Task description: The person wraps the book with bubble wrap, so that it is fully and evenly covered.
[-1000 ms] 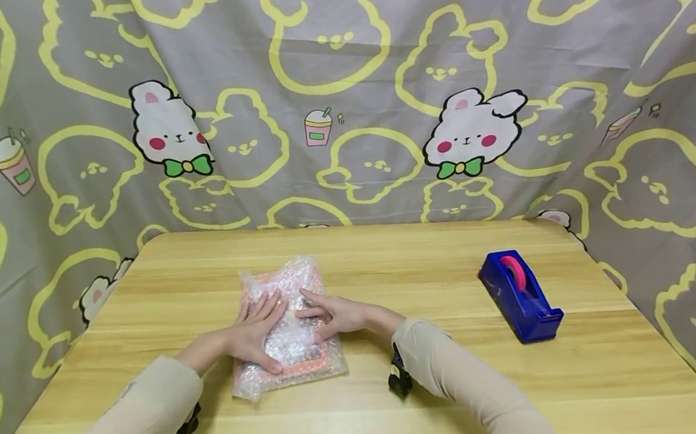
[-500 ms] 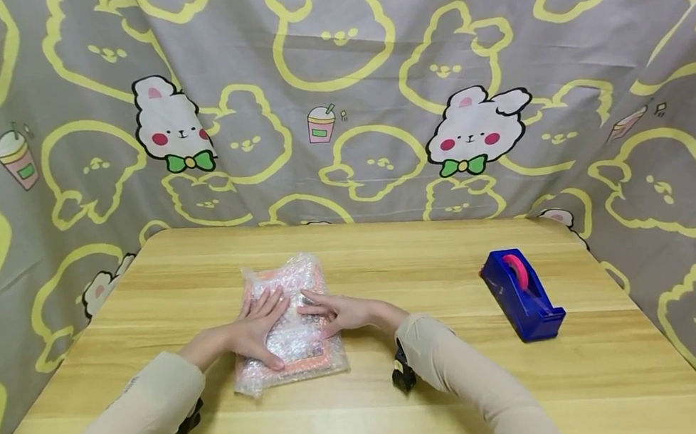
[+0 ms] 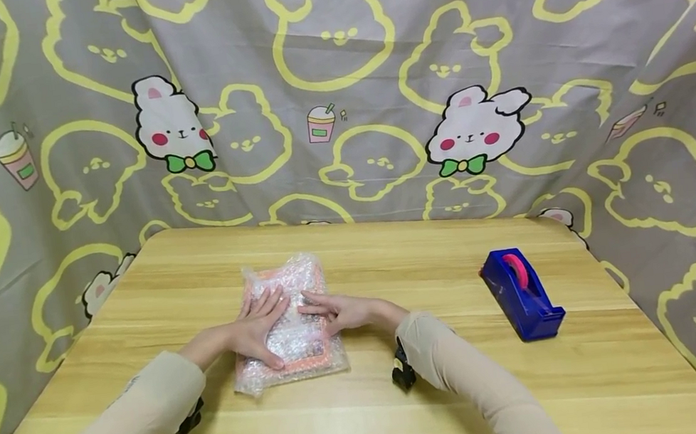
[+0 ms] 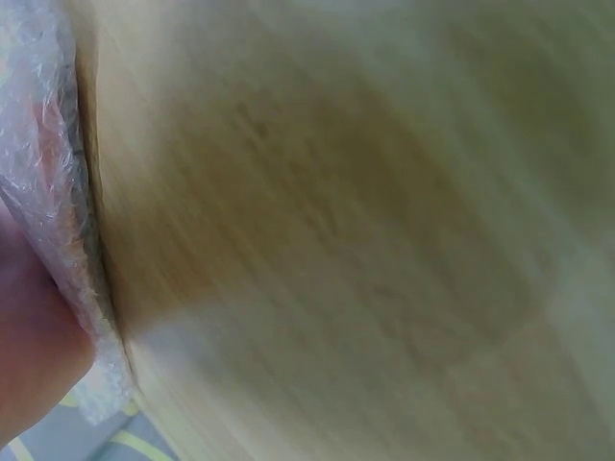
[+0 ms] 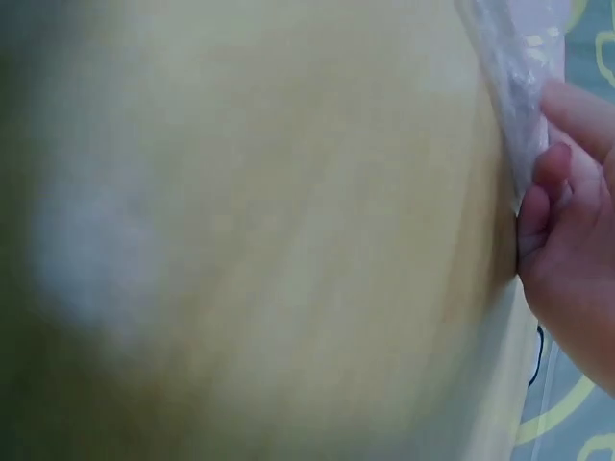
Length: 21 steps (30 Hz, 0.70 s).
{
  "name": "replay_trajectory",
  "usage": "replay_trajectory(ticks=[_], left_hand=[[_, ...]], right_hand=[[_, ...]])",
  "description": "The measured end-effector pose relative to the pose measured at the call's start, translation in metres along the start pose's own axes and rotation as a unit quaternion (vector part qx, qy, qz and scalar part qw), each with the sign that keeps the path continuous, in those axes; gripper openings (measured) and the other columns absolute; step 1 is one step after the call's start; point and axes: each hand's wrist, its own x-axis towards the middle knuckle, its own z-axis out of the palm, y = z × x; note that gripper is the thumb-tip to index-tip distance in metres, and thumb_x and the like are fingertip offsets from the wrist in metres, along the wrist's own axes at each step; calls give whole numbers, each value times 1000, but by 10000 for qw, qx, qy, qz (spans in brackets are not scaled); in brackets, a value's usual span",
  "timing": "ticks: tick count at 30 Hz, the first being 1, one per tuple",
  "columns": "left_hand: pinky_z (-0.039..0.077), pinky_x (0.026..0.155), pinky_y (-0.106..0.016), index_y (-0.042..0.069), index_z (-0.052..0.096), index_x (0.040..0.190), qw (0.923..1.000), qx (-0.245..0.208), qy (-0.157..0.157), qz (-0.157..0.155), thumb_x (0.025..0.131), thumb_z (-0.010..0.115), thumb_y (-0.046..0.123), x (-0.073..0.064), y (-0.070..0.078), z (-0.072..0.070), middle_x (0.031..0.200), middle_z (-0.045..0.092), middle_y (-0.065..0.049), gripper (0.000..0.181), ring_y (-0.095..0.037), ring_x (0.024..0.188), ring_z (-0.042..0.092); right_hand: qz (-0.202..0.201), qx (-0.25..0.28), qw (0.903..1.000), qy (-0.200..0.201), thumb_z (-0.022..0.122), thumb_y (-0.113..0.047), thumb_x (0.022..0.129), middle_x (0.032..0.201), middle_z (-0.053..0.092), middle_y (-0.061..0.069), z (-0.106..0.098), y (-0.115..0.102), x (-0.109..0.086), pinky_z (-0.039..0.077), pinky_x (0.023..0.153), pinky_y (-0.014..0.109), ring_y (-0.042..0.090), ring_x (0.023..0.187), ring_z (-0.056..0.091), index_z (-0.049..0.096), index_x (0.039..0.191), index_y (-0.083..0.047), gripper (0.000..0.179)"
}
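A flat rectangular item with a pink-orange border lies inside clear bubble wrap (image 3: 287,281) on the table, left of the middle. What the item is stays unclear through the wrap. My left hand (image 3: 258,334) rests spread on the left part of the package, palm down. At its right side, my right hand (image 3: 349,312) touches the wrap with fingers reaching over the top. In the right wrist view, the lower fingers (image 5: 553,165) bend loosely beside the package's edge. The left wrist view shows the wrap (image 4: 48,144) under part of the left hand (image 4: 38,336).
On the right of the wooden table (image 3: 409,410) stands a blue tape dispenser (image 3: 523,297) with a pink-cored roll. A grey curtain (image 3: 361,51) with yellow cartoon outlines hangs behind and around the table.
Between the first two frames the whole view shifts slightly. Both hands keep their places on the package, which lies still.
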Motion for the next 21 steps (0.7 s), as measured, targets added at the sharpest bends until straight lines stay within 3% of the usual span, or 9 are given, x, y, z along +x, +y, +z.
replay_trajectory(ticks=[3,7,10,14,15,17,19,21], left_hand=[[-15,100,-63,-4,3,144,10000,-12,24,-16,66,68,62,-1,0,0,147,-12,-27,120,-46,133,-13],[-14,100,-63,-4,4,144,10000,5,38,-25,66,68,62,-3,1,1,147,-11,-28,121,-46,133,-12],[-14,100,-63,-4,4,144,10000,0,-2,-40,65,68,63,-4,2,3,147,-11,-28,121,-47,133,-12],[-14,100,-63,-5,4,143,10000,-34,9,-12,65,69,61,-4,2,3,147,-11,-29,121,-47,133,-11],[-14,100,-63,-5,4,143,10000,-45,12,9,66,69,60,-3,2,2,147,-11,-29,120,-47,133,-12],[-14,100,-63,-6,4,143,10000,-44,-21,29,67,69,59,-3,2,0,146,-12,-29,120,-48,132,-12],[-14,100,-64,-6,3,143,10000,-25,-71,43,67,69,58,-2,2,-2,146,-13,-30,119,-48,132,-13],[-14,99,-64,-7,3,143,9999,-47,-89,55,67,70,58,-1,1,-4,146,-12,-30,119,-49,132,-13]], right_hand=[[-47,-145,9999,-13,59,-1,82,147,27,-2,1,-1,0,34,79,18,5,76,40,-1,147,-13,89],[-57,-200,9997,-133,58,4,81,148,27,1,1,-1,-1,35,65,16,8,61,35,-1,147,-11,90],[-35,-68,9995,-311,56,8,79,148,25,2,0,0,-1,35,58,15,6,56,32,-3,147,-11,92],[-61,289,9986,-438,53,9,77,149,23,4,-3,3,0,35,60,15,6,56,31,1,147,-11,89],[-60,347,9984,-453,52,8,78,149,22,4,-4,4,1,38,69,15,4,64,40,1,147,-11,87],[-69,459,9979,-442,51,5,81,149,22,4,-6,5,1,37,91,21,6,95,50,2,147,-10,83],[-77,526,9977,-416,50,2,85,149,21,3,-8,5,1,23,108,32,14,129,33,2,147,-10,80],[-99,559,9976,-397,49,0,87,149,20,4,-9,4,2,5,112,38,18,139,5,1,147,-9,77]])
